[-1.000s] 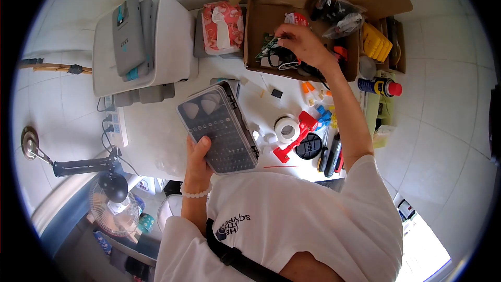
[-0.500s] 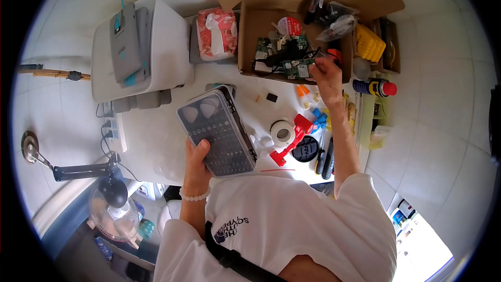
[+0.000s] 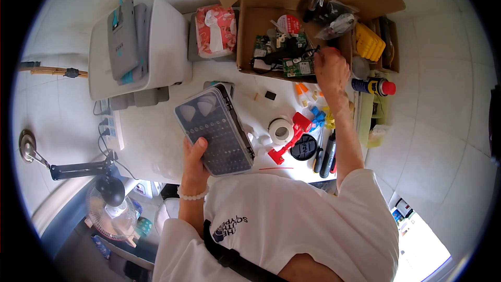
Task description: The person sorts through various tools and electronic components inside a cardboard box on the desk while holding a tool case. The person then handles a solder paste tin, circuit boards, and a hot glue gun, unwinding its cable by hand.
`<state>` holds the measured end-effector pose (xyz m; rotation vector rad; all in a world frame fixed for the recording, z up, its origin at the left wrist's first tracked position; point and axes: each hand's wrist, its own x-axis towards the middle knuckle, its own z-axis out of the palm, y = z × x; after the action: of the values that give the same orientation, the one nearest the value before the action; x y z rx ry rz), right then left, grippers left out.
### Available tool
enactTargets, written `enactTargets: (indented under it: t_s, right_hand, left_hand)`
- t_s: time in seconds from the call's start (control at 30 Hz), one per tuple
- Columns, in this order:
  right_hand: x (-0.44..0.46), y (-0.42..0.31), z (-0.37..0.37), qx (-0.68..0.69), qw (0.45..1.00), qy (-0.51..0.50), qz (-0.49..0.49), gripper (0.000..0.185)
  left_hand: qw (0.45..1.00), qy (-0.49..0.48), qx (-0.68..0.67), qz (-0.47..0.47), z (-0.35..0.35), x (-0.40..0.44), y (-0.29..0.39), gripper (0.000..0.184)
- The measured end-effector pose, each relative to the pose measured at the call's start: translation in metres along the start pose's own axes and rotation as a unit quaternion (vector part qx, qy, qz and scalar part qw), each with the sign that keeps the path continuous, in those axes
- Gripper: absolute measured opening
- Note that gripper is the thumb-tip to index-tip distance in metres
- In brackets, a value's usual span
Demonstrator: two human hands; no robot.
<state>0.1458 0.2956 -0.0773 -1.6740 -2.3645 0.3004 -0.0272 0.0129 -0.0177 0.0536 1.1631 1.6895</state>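
My left hand (image 3: pixel 195 163) grips the lower left edge of a screwdriver bit case (image 3: pixel 216 130), thumb on its clear lid. Rows of small bits and a few flat triangular picks show through the lid. Over the right front of an open cardboard box (image 3: pixel 279 13), my right hand (image 3: pixel 332 70) has its fingers curled inward; what they hold, if anything, is hidden. Just left of them lie a green circuit board (image 3: pixel 298 68) and a black cable (image 3: pixel 287 54). A red and white round label (image 3: pixel 288 23) lies behind these.
On the white table are a tape roll (image 3: pixel 281 131), a red plastic tool (image 3: pixel 292 138), a black round cap (image 3: pixel 303 147) and screwdrivers (image 3: pixel 327 156). A spray can (image 3: pixel 373 86) stands right of my forearm. Tissues (image 3: pixel 216 31) and a white bin-like container (image 3: pixel 169 47) are at back left.
My right hand has let go of the green circuit board and shifted slightly right and up. The board now lies in the box. My left hand keeps holding the bit case.
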Motion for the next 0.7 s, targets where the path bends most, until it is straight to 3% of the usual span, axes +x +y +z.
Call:
enactTargets:
  t_s: [0.03,0.17,0.23,0.37,0.43,0.47,0.53,0.63,0.7]
  right_hand:
    - [0.005,-0.008,-0.002,-0.001,1.000,-0.001,-0.001,0.015]
    - [0.034,-0.047,0.023,0.143,0.960,0.007,-0.242,0.008]
    - [0.047,-0.066,0.042,0.099,0.941,-0.042,-0.320,0.016]
    - [0.063,-0.098,0.075,0.035,0.919,-0.159,-0.358,0.019]
    - [0.071,-0.102,0.097,-0.072,0.906,-0.250,-0.335,0.018]
    - [0.070,-0.099,0.103,-0.073,0.906,-0.248,-0.334,0.018]
    - [0.066,-0.097,0.107,-0.105,0.913,-0.119,-0.377,0.013]
    - [0.067,-0.093,0.110,-0.126,0.906,-0.158,-0.372,0.009]
    - [0.065,-0.086,0.108,-0.104,0.912,-0.128,-0.376,0.010]
  left_hand:
    - [1.000,-0.004,-0.003,-0.004,-0.001,0.001,0.000,0.056]
    - [1.000,0.010,-0.006,-0.011,0.004,0.003,0.001,0.057]
    - [1.000,0.007,-0.006,-0.009,0.005,0.005,0.002,0.057]
    - [1.000,0.022,0.003,-0.002,0.007,0.006,0.004,0.060]
    - [1.000,0.024,0.009,0.001,0.006,0.008,0.006,0.061]
    - [1.000,0.027,0.013,0.003,0.006,0.008,0.006,0.062]
    - [0.999,0.035,0.017,0.004,0.002,0.008,0.005,0.062]
    - [0.999,0.041,0.018,0.005,0.000,0.008,0.005,0.062]
    - [0.999,0.037,0.016,0.006,-0.002,0.009,0.005,0.061]
